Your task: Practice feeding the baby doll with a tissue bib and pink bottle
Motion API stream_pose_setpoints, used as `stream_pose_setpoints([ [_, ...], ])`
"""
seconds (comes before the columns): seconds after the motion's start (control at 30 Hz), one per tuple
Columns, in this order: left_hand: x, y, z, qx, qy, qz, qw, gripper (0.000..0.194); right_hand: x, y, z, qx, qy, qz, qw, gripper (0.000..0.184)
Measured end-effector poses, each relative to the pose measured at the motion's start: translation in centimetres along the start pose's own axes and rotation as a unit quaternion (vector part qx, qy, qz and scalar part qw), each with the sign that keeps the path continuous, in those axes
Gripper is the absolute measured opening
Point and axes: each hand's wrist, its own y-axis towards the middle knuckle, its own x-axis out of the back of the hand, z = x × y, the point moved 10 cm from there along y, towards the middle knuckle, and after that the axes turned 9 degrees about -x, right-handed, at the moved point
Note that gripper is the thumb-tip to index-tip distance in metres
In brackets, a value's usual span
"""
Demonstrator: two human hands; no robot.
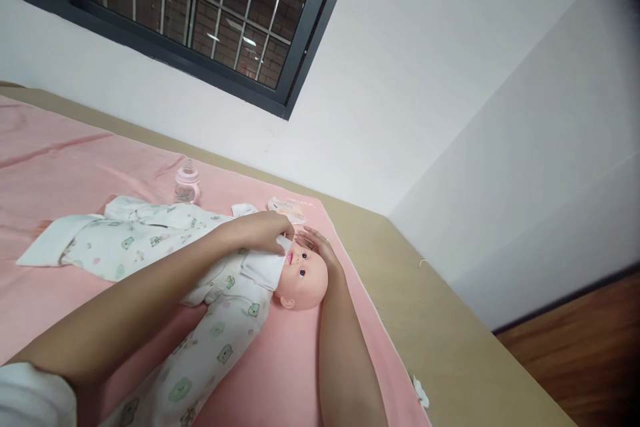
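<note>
Doll point(306, 283) on its back across a pink sheet point(295, 360), bald head a little below the middle of our view, face up. Its patterned white outfit point(145, 237) runs from the neck out toward 9 and 10 o'clock; one long sleeve point(215, 347) slants off toward 8 o'clock.

Our left hand point(267, 230) comes in over the doll's chest and reaches the chin. Its grip is closed on the corner of a white cloth point(263, 269), pinched up beside the mouth; the rest of the cloth lies over the neck and upper chest. Our right hand point(317, 242) curves round the head at 1 o'clock, palm toward it, fingers slightly apart and grip open. The right forearm passes close by the crown at 3 o'clock. Whether all those fingertips touch the doll, we cannot tell.

Around the head: a pink-topped baby bottle point(187, 185) upright on the sheet at 10 o'clock, well apart from our hands; a clear packet point(286, 209) lying between 11 and 12 o'clock, near both hands; a small white object point(421, 392) at the sheet's edge at 4 o'clock, too small to identify. Pale worktop point(400, 267) shows beyond the sheet. Barred window point(200, 13) at 11 o'clock.
</note>
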Motion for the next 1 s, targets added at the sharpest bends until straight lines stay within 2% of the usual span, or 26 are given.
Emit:
stream_pose_setpoints([
  [0.1, 0.0, 0.0, 0.2, 0.003, -0.001, -0.001, 1.000, 0.018, -0.2, 0.0, 0.0, -0.005, -0.003, -0.002, 1.000, 0.036],
  [0.3, 0.2, 0.1, 0.4, 0.012, -0.004, -0.011, 1.000, 0.020, -0.7, -1.3, 0.7, -0.004, -0.039, -0.012, 0.999, 0.025],
  [0.5, 0.1, 0.4, 0.6, 0.012, -0.013, -0.022, 1.000, 0.021, -1.3, -1.7, 1.1, -0.008, -0.055, -0.014, 0.998, 0.035],
  [0.67, 0.4, 0.5, 0.6, 0.019, -0.012, -0.045, 0.999, 0.021, -2.0, -1.0, 1.6, -0.008, -0.049, -0.003, 0.999, 0.030],
  [1.0, 0.7, 0.9, 1.2, 0.026, -0.032, -0.083, 0.996, 0.018, -0.7, -0.6, 0.5, 0.004, -0.011, 0.017, 1.000, 0.029],
])
